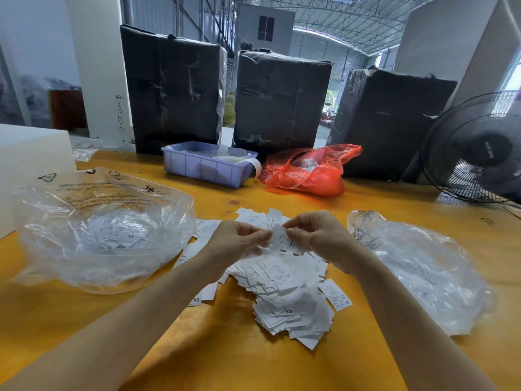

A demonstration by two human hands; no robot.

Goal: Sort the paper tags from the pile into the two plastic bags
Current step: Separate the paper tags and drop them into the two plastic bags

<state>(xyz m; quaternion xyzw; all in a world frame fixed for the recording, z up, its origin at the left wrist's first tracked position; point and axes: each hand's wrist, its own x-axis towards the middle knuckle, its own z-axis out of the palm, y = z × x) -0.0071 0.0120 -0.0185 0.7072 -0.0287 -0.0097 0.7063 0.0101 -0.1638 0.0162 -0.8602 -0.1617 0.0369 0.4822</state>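
Setting: warehouse hall, yellow wooden table [366, 215] in front.
Grip: left hand [235, 241] and right hand [318, 235] raised together over the pile, fingertips of both pinching one small white printed paper tag [282, 239] between them.
Pile: loose heap of white paper tags [284, 300] directly below the hands, some marked XS, one M.
Left side: large clear plastic bag [104, 230], open, tags inside.
Right side: crumpled clear plastic bag [423, 266], tags inside.
Beyond: lavender plastic bin [205, 167], red plastic bag [307, 173], three black wrapped bales [282, 100], black fan [476, 148].
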